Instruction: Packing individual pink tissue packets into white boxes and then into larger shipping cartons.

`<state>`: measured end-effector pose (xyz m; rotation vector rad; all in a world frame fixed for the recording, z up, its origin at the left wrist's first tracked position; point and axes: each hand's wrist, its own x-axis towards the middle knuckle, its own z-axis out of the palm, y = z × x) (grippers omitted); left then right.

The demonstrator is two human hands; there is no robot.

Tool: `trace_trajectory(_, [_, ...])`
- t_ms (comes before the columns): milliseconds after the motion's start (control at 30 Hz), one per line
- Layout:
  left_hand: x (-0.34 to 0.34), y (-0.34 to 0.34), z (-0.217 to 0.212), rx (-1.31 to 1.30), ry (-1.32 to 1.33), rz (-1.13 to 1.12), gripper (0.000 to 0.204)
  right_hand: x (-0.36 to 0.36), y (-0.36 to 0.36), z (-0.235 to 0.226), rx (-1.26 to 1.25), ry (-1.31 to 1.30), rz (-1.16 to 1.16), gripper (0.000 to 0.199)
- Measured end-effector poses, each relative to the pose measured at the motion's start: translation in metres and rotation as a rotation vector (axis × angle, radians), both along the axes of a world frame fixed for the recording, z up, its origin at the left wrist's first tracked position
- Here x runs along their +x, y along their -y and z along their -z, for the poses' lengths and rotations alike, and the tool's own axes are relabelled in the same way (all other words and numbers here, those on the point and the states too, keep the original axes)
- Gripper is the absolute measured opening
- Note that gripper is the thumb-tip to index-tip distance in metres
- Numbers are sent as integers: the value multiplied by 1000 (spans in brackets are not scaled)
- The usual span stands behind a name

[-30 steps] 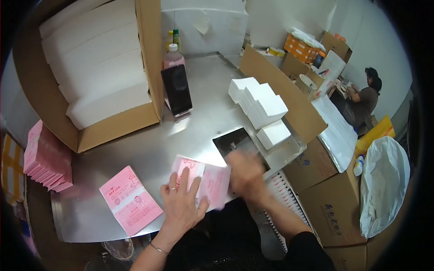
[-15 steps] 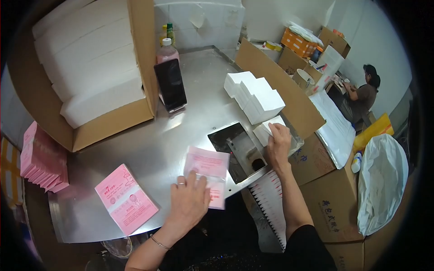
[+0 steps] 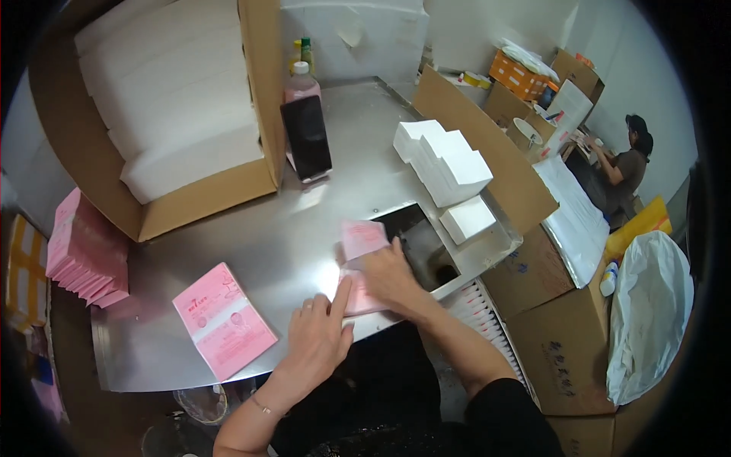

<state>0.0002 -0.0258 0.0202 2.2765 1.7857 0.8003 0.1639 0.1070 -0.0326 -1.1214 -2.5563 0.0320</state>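
Observation:
A pink and clear plastic packet point(image 3: 364, 237) lies at the front edge of the metal table, left of the rectangular opening. My left hand point(image 3: 316, 329) is open at its left side, index finger stretched out onto the lower part and thumb apart. Over the packet's middle and right side is my right hand point(image 3: 392, 278), slightly blurred. Its fingertips are mostly hidden, so what they hold, if anything, does not show. Past the opening stand a small white paper stack point(image 3: 467, 219) and a taller block of white paper stacks point(image 3: 448, 166). To the left lies a flat pile of pink packets point(image 3: 225, 321).
A cardboard box point(image 3: 209, 204) of white paper stacks stands at back left, a phone point(image 3: 307, 139) and bottle point(image 3: 302, 85) beside it. Several pink packets point(image 3: 87, 247) stand at far left. Cartons point(image 3: 560, 343) and a white plastic bag point(image 3: 651, 316) sit right; another person point(image 3: 628, 164) works beyond.
My right hand has moved from the small white stack to the pink packet. My left hand has shifted toward the packet's lower left side. The whole view has shifted slightly.

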Motion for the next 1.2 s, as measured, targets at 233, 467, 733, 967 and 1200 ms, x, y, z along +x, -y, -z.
trace_trajectory(233, [-21,24,-2,-20,197,223,30,59,-15,-20,-270,203,362,16])
trace_trajectory(467, [-101,62,-39,186,-214,-551,35,121,-32,-50,402,-9,563,19])
trace_trajectory(733, [-60,36,-44,103,101,-98,35,136,-49,-28,442,-158,471,11])
trace_trajectory(967, [15,-7,24,149,35,122,23,136,-46,-30,378,-168,483,16])
trace_trajectory(1200, [9,-8,26,145,78,86,14,149,-54,-25,356,-265,494,14])
